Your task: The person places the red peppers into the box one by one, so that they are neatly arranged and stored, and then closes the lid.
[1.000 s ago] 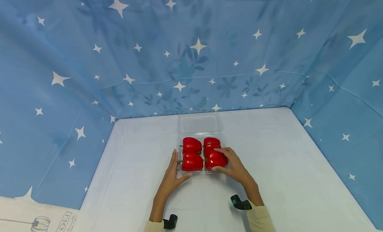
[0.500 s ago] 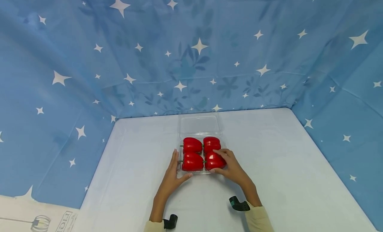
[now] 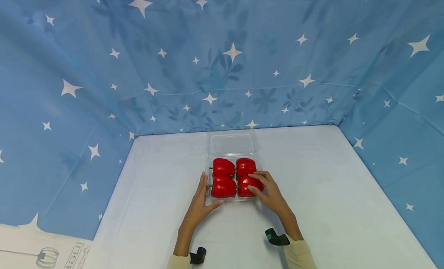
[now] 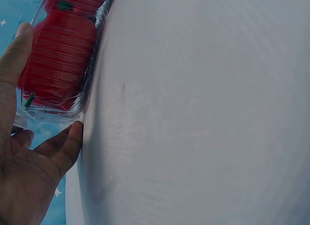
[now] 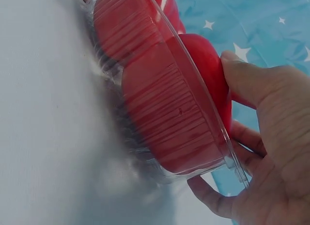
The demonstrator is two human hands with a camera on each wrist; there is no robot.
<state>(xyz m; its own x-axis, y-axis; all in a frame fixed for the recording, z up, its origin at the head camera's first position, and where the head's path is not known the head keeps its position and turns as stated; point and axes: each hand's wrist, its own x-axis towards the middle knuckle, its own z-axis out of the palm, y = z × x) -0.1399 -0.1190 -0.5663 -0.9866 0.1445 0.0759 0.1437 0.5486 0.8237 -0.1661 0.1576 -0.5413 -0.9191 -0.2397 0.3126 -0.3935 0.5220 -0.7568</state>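
Note:
A clear plastic clamshell container (image 3: 230,199) holds red bell peppers in two rows. In its front right part is one red bell pepper (image 3: 244,187); my right hand (image 3: 274,196) grips it, fingers over the top and thumb on its near side. In the right wrist view, that thumb presses the pepper (image 5: 208,70) above the rim, while a lower finger sits by the container's end. My left hand (image 3: 198,208) lies along the left side, its fingers straight and its thumb at the front edge. The other peppers are front left (image 3: 223,187), back left (image 3: 223,167) and back right (image 3: 246,165).
The container's hinged lid (image 3: 231,143) lies folded back behind it on the white table (image 3: 166,172). Blue star-patterned cloth (image 3: 180,68) hangs along the back and sides. A dark camera sits on each wrist.
The front right pepper has gone lower and slightly left into the container with my right hand. My right thumb has since moved up onto the pepper. The left hand stays in place.

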